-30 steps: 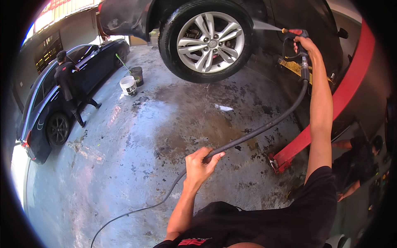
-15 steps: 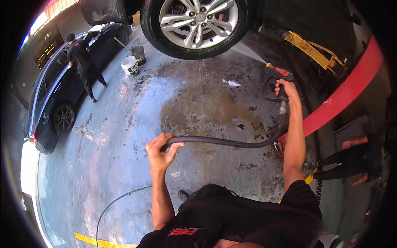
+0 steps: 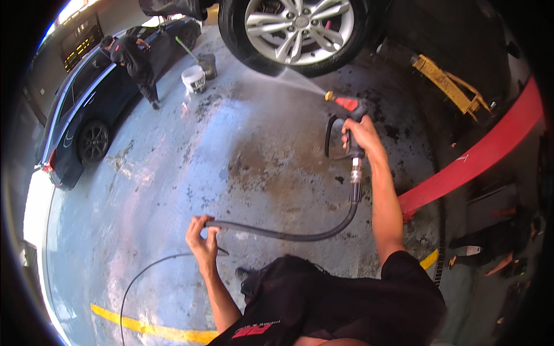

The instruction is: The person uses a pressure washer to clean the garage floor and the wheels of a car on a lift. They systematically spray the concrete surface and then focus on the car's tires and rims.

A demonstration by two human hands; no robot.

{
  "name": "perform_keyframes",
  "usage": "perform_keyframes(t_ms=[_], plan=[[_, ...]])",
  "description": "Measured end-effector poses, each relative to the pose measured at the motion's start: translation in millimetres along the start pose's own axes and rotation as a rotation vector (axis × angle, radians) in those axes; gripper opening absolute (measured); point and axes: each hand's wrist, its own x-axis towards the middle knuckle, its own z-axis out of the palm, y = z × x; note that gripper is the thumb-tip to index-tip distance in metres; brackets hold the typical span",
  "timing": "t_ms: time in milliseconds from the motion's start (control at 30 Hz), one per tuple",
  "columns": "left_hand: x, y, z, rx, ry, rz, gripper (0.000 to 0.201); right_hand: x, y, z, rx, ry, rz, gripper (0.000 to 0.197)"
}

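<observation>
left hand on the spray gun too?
No. The left hand grips the black rubber hose; only the right hand holds the red-tipped black spray gun.

The pressure-washer spray gun (image 3: 344,124) was black with a red body and a brass-coloured nozzle at its tip, aimed up and left; a thin fan of water ran from the nozzle toward the lower edge of the raised car's tyre. Its grip pointed downward, ending in a metal coupling. From that coupling a thick black hose (image 3: 300,233) dropped, then curved left in a low sag, roughly level above the wet concrete, and thinned into a line looping toward the lower left.
</observation>
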Motion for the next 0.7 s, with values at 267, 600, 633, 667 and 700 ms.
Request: perform_keyframes(t_ms=[267,600,633,667,700], plan=[[-2.0,-35.9,-23.5,-0.116,-0.154,0.006,0.026,-58.2,-107.5,23.4,-0.45,0.483,-0.144,0.047],[24.3,-37.5,-64.2,-0.287,-0.207,0.012,0.028,-29.9,-271.9,92.5,-0.284,0.6,-0.68,0.038],[28.8,-38.2,-69.3,-0.305,-0.201,0.002,0.028,-21.9,-283.6,106.5,-0.302,0.563,-0.682,0.035],[33.7,-38.3,-74.5,-0.324,-0.194,-0.009,0.028,-12.9,-294.5,119.3,-0.321,0.523,-0.684,0.033],[39.7,-36.0,-81.9,-0.341,-0.198,-0.013,0.029,-6.8,-303.8,130.3,-0.342,0.478,-0.671,0.03]])
